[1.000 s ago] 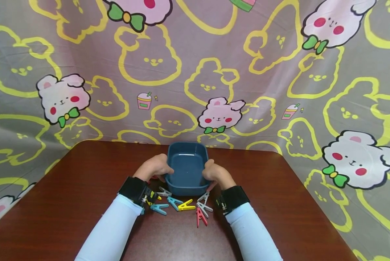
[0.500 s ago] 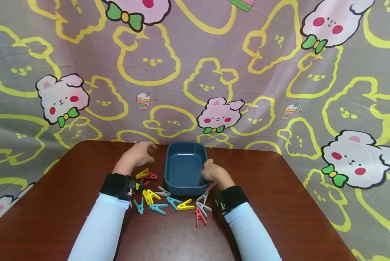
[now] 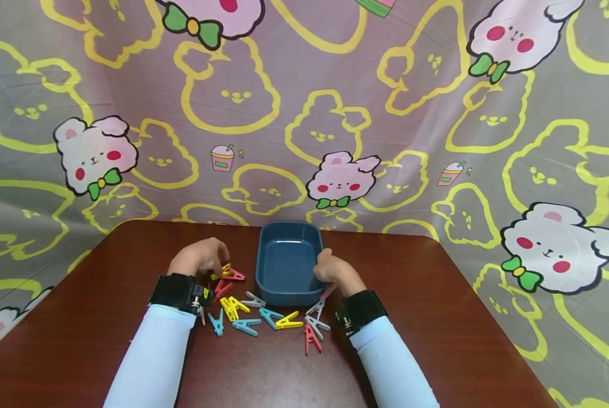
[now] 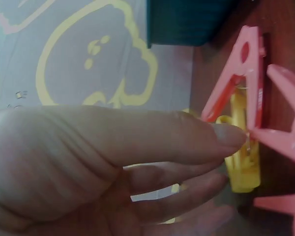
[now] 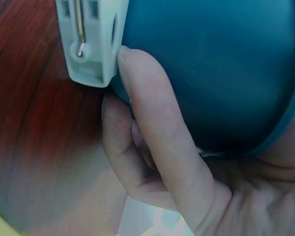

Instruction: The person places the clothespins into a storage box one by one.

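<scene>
A blue plastic tub (image 3: 290, 260) stands at the table's middle. My right hand (image 3: 335, 269) grips its right wall, fingers bent along the outside in the right wrist view, where a pale grey clothespin (image 5: 91, 42) sits by a fingertip. To the tub's left, my left hand (image 3: 199, 258) reaches down over a yellow clothespin (image 4: 245, 167). Its thumb tip overlaps that clothespin in the left wrist view, while the other fingers stay spread apart. A red clothespin (image 4: 243, 73) lies against the yellow one, with more red ones beside it.
Several clothespins lie in front of the tub, among them a blue one (image 3: 246, 326), a yellow one (image 3: 289, 321) and a red one (image 3: 311, 339). The brown table (image 3: 437, 317) ends at a patterned cloth (image 3: 263, 141) behind.
My left hand has let go of the tub's left side and moved left, then down to the yellow clothespin. The right hand has kept its grip on the tub.
</scene>
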Demonstrator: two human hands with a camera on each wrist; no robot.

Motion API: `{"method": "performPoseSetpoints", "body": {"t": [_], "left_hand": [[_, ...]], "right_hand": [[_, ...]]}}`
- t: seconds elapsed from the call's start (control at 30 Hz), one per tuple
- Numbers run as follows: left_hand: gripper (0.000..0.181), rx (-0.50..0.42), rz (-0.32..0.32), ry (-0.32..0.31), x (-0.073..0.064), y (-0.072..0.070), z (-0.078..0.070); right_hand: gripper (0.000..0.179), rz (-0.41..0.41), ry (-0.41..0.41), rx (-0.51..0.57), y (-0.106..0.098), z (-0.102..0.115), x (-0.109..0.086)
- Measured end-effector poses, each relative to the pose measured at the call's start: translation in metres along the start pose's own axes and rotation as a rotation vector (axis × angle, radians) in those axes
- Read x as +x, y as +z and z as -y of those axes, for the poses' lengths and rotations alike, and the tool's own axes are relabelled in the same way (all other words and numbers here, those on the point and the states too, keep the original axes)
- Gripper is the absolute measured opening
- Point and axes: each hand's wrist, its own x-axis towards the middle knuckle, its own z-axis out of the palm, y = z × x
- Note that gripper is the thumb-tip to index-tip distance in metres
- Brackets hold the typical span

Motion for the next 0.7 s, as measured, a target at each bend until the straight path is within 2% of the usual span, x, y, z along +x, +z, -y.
{"method": "performPoseSetpoints", "body": {"t": [0.27, 0.53, 0.7], "left_hand": [[0.041, 0.048, -0.027, 0.007, 0.0062, 0.0074, -0.0046], [0.033, 0.046, -0.041, 0.003, 0.008, 0.0104, -0.0028], [0.04, 0.047, -0.058, 0.0, 0.0089, 0.0101, -0.0023]], "right_hand": [[0.071, -0.003, 0.004, -0.011, 0.0016, -0.0007, 0.0023], [0.072, -0.001, 0.008, 0.004, 0.0037, -0.0012, 0.0045], [0.073, -0.007, 0.007, -0.003, 0.0036, -0.001, 0.0045]]}}
